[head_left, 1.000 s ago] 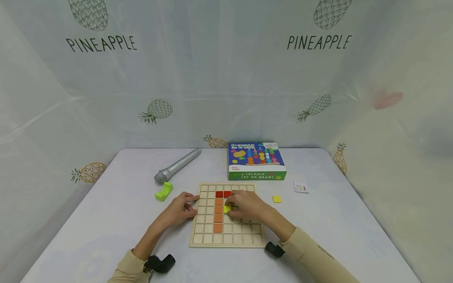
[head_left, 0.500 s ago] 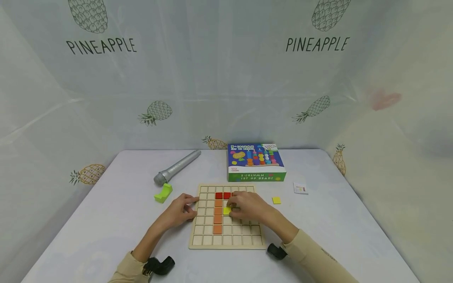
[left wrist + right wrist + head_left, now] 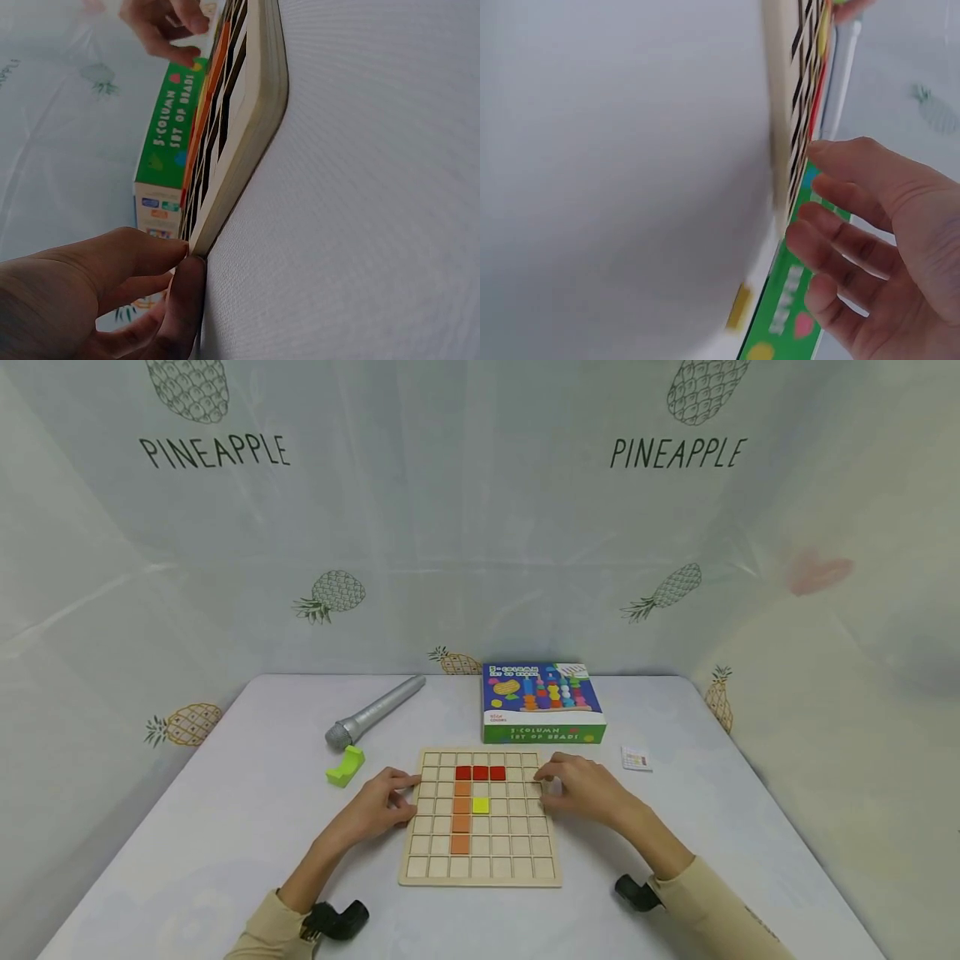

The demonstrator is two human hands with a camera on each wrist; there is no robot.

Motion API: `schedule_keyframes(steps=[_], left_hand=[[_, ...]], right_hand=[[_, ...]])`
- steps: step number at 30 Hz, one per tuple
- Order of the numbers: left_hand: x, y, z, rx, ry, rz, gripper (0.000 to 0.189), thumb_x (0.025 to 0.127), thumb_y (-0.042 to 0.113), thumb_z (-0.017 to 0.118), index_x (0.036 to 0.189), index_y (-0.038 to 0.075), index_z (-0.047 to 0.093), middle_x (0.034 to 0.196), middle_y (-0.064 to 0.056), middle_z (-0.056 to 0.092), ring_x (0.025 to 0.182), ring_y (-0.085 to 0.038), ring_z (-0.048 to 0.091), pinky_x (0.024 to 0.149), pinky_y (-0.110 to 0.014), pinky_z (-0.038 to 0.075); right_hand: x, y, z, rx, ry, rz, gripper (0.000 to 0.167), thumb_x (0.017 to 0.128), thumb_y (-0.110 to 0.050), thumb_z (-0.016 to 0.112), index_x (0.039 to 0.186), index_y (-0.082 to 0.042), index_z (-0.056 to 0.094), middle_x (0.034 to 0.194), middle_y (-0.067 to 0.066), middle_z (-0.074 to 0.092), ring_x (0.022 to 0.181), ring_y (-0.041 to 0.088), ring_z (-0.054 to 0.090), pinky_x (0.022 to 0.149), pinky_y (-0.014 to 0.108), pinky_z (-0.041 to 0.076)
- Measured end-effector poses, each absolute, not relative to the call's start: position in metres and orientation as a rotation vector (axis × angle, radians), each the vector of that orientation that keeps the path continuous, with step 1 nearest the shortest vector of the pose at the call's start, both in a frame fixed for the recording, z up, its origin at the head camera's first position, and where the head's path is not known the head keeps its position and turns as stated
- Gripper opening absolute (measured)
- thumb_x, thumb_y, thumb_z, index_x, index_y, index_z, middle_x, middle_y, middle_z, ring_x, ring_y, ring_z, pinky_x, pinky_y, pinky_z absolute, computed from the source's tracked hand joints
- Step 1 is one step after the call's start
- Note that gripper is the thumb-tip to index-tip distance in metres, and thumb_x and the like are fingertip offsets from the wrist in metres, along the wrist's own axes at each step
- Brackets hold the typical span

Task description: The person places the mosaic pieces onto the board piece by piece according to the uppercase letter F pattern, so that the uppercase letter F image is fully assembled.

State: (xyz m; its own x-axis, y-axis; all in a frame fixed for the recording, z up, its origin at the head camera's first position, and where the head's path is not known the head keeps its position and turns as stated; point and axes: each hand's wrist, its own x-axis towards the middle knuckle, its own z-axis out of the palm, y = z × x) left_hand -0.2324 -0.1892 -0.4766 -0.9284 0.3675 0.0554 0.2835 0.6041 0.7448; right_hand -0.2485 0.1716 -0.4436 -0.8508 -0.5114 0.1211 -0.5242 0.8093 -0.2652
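Note:
A wooden grid board (image 3: 480, 876) lies flat on the table. Three red tiles (image 3: 480, 773) form a row on it, with a column of several orange tiles (image 3: 461, 823) beneath the leftmost. One yellow tile (image 3: 481, 805) sits right of that column. My left hand (image 3: 377, 807) touches the board's left edge, index finger and thumb spread apart along it. At the opposite edge hovers my right hand (image 3: 588, 789), fingers loosely bent and holding nothing. Another yellow tile (image 3: 739, 306) lies on the table, seen in the right wrist view; my right hand hides it from the head view.
Behind the board stands a bead-set box (image 3: 543, 706). A silver toy microphone (image 3: 375, 712) and a lime-green curved piece (image 3: 346, 766) lie left of it. To the right is a small printed card (image 3: 637, 759). A pineapple-print curtain (image 3: 480, 527) hangs behind the table.
My right hand has let go of the yellow tile on the board and moved right to the board's edge, uncovering the third red tile. My left hand keeps its place.

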Motion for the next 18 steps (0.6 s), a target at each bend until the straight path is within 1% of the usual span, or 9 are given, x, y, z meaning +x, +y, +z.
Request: schedule_keyframes(steps=[2,5,11,13,18], left_hand=[[-0.232,-0.189,-0.476,0.553,2.721,1.233,0.053,0.084,-0.001,0.068,0.135,-0.007,0.054,0.124,-0.024,0.053,0.079,-0.012,0.058,0.061,-0.018,0.049],[-0.231,-0.190,-0.475,0.553,2.724,1.228,0.054,0.085,-0.001,0.068,0.136,-0.007,0.054,0.124,-0.024,0.052,0.079,-0.011,0.058,0.061,-0.018,0.049],[-0.230,-0.191,-0.475,0.541,2.705,1.255,0.054,0.085,-0.001,0.068,0.136,-0.007,0.053,0.125,-0.024,0.051,0.079,-0.011,0.058,0.060,-0.019,0.050],[-0.230,-0.191,-0.475,0.543,2.703,1.261,0.054,0.085,-0.001,0.068,0.136,-0.007,0.053,0.125,-0.024,0.051,0.079,-0.011,0.058,0.060,-0.019,0.050],[-0.230,-0.190,-0.476,0.563,2.693,1.272,0.053,0.085,-0.001,0.068,0.136,-0.008,0.053,0.125,-0.024,0.051,0.078,-0.010,0.057,0.060,-0.019,0.050]], right_hand=[[-0.249,0.182,-0.445,0.818,-2.949,0.439,0.030,0.079,-0.028,0.079,0.106,-0.016,0.076,0.097,-0.001,0.068,0.068,0.006,0.045,0.057,0.020,0.038],[-0.249,0.196,-0.446,0.792,-2.947,0.426,0.030,0.080,-0.026,0.080,0.106,-0.013,0.075,0.097,0.001,0.068,0.067,0.007,0.045,0.058,0.021,0.038],[-0.250,0.214,-0.448,0.750,-2.933,0.413,0.028,0.079,-0.021,0.080,0.105,-0.010,0.076,0.099,0.003,0.069,0.075,0.009,0.052,0.066,0.025,0.046],[-0.250,0.218,-0.449,0.744,-2.930,0.422,0.028,0.079,-0.020,0.080,0.104,-0.010,0.076,0.100,0.003,0.069,0.074,0.008,0.052,0.065,0.024,0.046],[-0.251,0.227,-0.454,0.732,-2.926,0.423,0.026,0.079,-0.018,0.080,0.103,-0.010,0.076,0.099,0.003,0.069,0.067,0.006,0.047,0.060,0.020,0.041]])
